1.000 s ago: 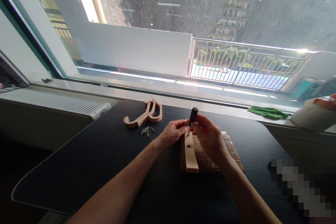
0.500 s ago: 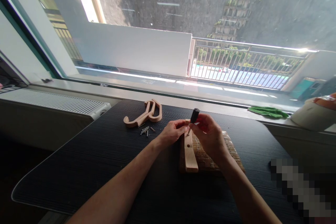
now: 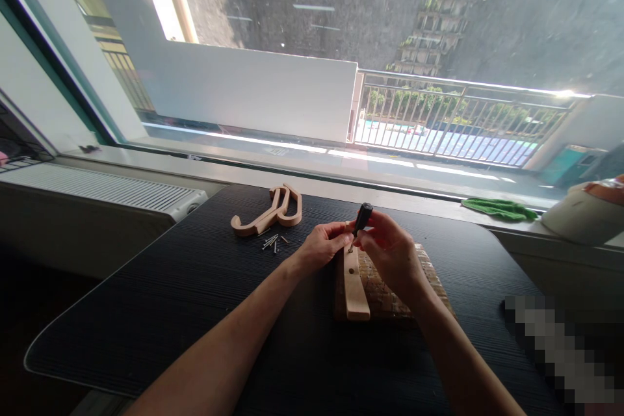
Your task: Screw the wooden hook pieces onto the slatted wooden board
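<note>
The right hand [image 3: 394, 252] gripped a tilted screwdriver [image 3: 363, 216], tip at the strip [image 3: 355, 296]; the left hand [image 3: 320, 244] grasped the strip's far end.

Wooden strip [image 3: 358, 296] partly behind left hand [image 3: 322, 244], pale pot [image 3: 580, 214] cut off by right edge

Table [image 3: 146, 312]: before windowsill [image 3: 253, 177], right of radiator [image 3: 104, 188]
Screws [image 3: 270, 242]: on table, just before hooks [image 3: 267, 217]
Strip [image 3: 357, 296]: along board [image 3: 390, 299]'s left edge
Screwdriver [image 3: 362, 216]: over strip's far half
Cloth [image 3: 497, 208]: on windowsill
</note>
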Motion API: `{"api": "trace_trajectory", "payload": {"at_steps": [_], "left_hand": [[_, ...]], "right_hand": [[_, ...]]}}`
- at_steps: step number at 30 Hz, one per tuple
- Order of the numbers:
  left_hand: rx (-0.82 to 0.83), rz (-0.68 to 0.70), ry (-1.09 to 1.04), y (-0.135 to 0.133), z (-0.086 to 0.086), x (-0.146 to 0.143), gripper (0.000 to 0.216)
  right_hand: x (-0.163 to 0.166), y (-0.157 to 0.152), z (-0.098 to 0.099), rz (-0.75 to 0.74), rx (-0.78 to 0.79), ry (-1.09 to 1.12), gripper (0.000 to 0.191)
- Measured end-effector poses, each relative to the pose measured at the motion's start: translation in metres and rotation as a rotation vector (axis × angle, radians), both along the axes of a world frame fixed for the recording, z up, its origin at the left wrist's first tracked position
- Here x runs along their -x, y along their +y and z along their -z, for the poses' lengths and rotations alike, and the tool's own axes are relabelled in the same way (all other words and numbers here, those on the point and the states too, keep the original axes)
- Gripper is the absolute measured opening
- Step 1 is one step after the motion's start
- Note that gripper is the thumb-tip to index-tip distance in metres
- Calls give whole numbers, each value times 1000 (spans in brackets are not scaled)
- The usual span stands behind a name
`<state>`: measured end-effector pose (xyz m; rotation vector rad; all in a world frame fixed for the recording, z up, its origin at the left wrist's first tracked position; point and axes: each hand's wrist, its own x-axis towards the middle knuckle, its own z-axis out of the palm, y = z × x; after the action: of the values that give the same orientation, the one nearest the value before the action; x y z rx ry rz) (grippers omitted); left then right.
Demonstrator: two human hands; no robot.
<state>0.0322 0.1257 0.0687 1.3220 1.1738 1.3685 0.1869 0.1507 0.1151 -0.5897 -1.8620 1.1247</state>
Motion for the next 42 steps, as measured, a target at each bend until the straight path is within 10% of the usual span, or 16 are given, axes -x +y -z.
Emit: {"api": "trace_trajectory", "payload": {"at_steps": [42], "left_hand": [[-15, -81, 39, 0, 0, -2, 39]], "right_hand": [[4, 4, 8, 58, -76, 33, 25]]}}
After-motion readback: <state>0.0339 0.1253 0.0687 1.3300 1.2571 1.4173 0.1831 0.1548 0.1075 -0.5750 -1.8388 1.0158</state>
